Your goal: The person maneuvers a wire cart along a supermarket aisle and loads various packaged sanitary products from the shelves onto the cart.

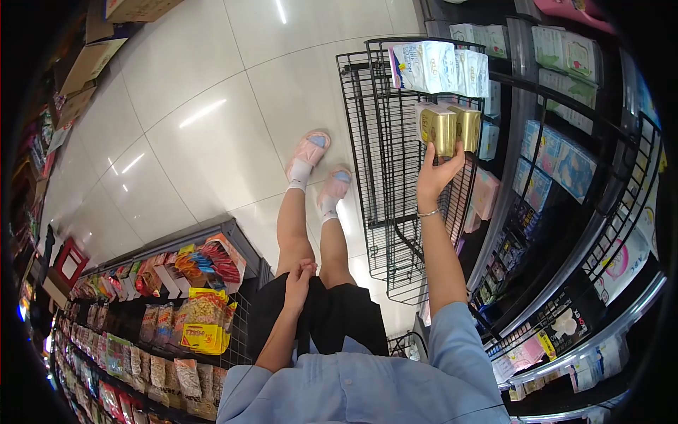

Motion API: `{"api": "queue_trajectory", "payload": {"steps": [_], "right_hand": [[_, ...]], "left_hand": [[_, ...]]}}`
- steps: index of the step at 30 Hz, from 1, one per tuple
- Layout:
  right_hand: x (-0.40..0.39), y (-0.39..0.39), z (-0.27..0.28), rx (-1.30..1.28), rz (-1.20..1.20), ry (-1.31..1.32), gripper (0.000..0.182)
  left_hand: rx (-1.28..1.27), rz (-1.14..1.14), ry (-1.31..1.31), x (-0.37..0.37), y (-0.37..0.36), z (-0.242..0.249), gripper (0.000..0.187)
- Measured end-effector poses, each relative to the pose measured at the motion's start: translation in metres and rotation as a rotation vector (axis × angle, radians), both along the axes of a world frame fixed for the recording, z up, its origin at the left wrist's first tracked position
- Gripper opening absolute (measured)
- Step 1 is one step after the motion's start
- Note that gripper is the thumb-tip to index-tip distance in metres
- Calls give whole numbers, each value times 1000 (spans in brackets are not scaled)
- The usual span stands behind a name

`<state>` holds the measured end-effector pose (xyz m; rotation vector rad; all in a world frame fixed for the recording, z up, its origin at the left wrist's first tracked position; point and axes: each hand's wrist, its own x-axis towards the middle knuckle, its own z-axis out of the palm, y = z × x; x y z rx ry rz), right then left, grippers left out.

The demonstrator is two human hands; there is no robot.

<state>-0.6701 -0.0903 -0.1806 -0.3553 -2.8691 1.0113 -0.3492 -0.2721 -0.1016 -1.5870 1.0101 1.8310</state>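
Note:
My right hand [443, 173] reaches out to a black wire shelf basket [385, 169]. Its thumb and fingers are closed on the near end of a gold box [443, 134]. Beside that one stands a second gold box [468, 131], touching it or nearly so. Farther back in the same basket is a row of pale blue and white soft packs [441, 67]. My left hand [298, 284] rests against my black shorts, fingers loosely curled together, and nothing shows in it.
Shelves of packaged goods [558, 166] curve along the right behind black wire fronts. On the left, a rack holds snack bags [208, 318] and small boxes. Cardboard boxes [78, 67] stand at the upper left. My feet are on the tiled floor [191, 148].

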Motion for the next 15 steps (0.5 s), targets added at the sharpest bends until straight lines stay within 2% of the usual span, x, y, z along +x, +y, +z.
{"api": "queue_trajectory", "payload": {"steps": [7,13,15], "right_hand": [[15,3,-6,-84,-87,-15,67],[60,0,1,-322,-238,-45,59],[89,4,4,-246,-226,-91,56]], "left_hand": [[-14,7,8,4,1,-4,24],[7,-51,48,-1,3,2,27],[27,-93,74,-4,2,7,27]]}}
